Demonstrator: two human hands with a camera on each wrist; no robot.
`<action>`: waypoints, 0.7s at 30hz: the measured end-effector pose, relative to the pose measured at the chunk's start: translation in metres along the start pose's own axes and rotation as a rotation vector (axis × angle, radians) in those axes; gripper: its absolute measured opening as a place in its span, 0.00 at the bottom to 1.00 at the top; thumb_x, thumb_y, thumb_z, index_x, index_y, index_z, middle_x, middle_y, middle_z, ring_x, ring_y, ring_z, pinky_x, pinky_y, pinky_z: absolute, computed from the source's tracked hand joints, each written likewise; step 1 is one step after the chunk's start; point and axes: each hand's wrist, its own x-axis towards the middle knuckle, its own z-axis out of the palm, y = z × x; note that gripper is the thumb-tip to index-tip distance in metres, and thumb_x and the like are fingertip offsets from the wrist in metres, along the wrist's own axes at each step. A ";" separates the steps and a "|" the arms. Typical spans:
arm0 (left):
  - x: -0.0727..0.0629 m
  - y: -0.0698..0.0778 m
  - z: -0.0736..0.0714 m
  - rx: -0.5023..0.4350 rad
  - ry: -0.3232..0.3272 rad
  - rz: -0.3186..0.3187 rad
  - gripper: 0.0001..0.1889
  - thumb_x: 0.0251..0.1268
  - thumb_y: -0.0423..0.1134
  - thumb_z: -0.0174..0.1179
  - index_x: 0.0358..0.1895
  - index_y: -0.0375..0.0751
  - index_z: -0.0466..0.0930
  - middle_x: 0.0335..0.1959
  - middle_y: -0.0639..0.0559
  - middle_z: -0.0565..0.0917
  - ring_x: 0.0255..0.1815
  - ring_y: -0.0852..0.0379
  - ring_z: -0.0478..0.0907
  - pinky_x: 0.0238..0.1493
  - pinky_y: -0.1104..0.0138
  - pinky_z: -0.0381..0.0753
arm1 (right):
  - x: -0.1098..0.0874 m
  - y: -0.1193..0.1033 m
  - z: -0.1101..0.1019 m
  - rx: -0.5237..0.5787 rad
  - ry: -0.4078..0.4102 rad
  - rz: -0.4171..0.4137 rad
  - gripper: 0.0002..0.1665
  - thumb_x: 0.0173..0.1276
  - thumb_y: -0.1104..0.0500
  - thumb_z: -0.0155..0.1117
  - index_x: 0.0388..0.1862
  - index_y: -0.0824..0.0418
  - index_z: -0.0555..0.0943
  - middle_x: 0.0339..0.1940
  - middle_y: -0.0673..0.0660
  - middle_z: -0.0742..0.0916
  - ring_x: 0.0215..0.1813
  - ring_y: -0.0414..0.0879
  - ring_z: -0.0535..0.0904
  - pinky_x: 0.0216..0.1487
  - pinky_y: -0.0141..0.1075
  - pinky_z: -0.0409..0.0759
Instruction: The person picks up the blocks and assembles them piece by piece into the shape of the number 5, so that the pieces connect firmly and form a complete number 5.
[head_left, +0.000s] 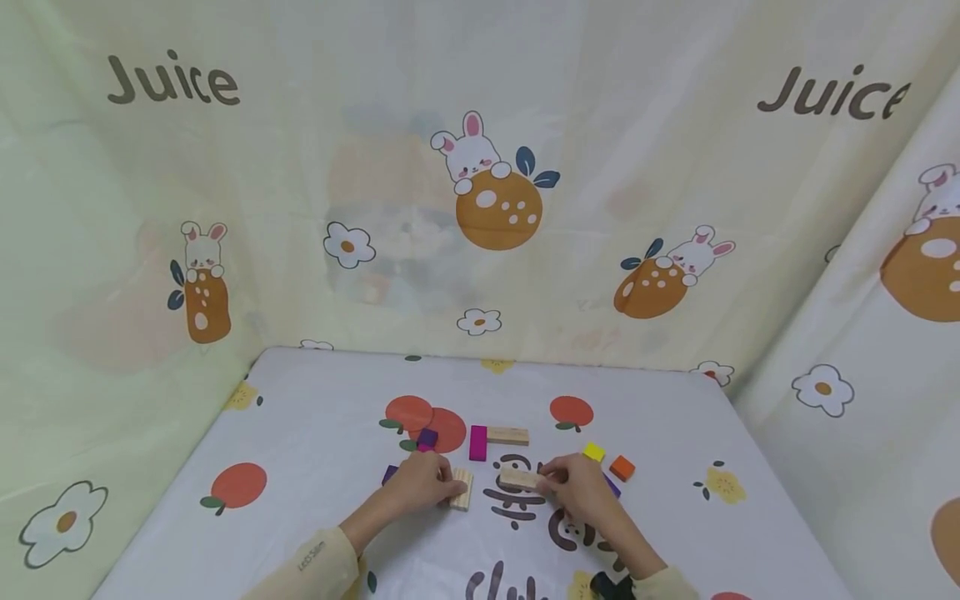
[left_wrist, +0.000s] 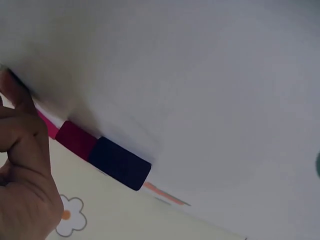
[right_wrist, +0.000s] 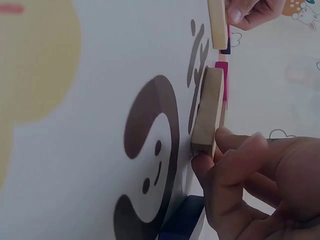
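Observation:
My left hand (head_left: 420, 481) holds a plain wooden block (head_left: 463, 490) upright in the image, thumb and fingers at its left side. To the right, my right hand (head_left: 581, 486) pinches the end of a second wooden block (head_left: 517, 479), which points toward the left. The right wrist view shows this block (right_wrist: 207, 110) between thumb and fingertips, low over the cloth. Behind both hands, a magenta block (head_left: 477, 443) meets the end of a third wooden block (head_left: 508, 436). A dark purple block (head_left: 427, 438) and a magenta piece are beyond the left hand.
Beside the right hand are a yellow block (head_left: 594, 452), an orange block (head_left: 622, 468) and a partly hidden purple block (head_left: 613, 487). Another dark block (head_left: 389, 475) shows behind the left wrist. A fruit-printed cloth (head_left: 315, 450) covers the table; printed curtains (head_left: 405, 75) hang around it.

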 end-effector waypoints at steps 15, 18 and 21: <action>0.013 0.006 0.012 -0.053 0.026 0.020 0.12 0.68 0.42 0.72 0.27 0.44 0.84 0.19 0.54 0.85 0.23 0.62 0.73 0.26 0.72 0.69 | -0.003 -0.002 0.003 0.037 -0.024 -0.020 0.15 0.64 0.61 0.79 0.49 0.59 0.91 0.29 0.51 0.85 0.19 0.41 0.76 0.20 0.30 0.77; 0.016 0.007 0.013 -0.043 0.032 0.017 0.12 0.69 0.43 0.71 0.27 0.45 0.83 0.19 0.55 0.85 0.23 0.61 0.73 0.25 0.71 0.69 | -0.003 -0.002 0.006 0.045 -0.034 -0.041 0.14 0.64 0.62 0.79 0.49 0.59 0.91 0.29 0.50 0.85 0.18 0.41 0.76 0.20 0.30 0.77; 0.020 0.008 0.013 -0.045 0.040 0.030 0.12 0.69 0.42 0.71 0.27 0.44 0.83 0.19 0.54 0.85 0.22 0.61 0.73 0.25 0.71 0.69 | -0.002 -0.003 0.008 0.049 -0.044 -0.071 0.13 0.65 0.63 0.78 0.49 0.58 0.92 0.29 0.50 0.85 0.17 0.41 0.76 0.19 0.31 0.78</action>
